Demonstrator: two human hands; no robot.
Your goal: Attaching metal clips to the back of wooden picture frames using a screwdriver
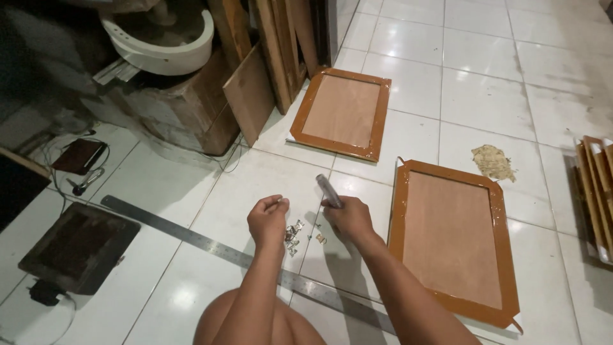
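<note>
My left hand (268,219) hovers over the white tiled floor with its fingers pinched on a small metal piece. Just to its right lies a little heap of several small metal fittings (294,234). My right hand (348,217) grips a grey pen-like tool (328,191) that points up and away from me. Both hands are close together above the fittings. A brown-taped picture frame back (449,239) lies flat right of my right arm. A second frame back (343,112) lies farther off.
A long steel ruler (211,246) runs diagonally under my arms. A dark flat slab (76,252) sits at left, a dark case (80,155) and pliers (86,182) beyond it. Wooden boards (268,57) lean at the back. More frames (597,191) stack at right, near a crumpled scrap (491,161).
</note>
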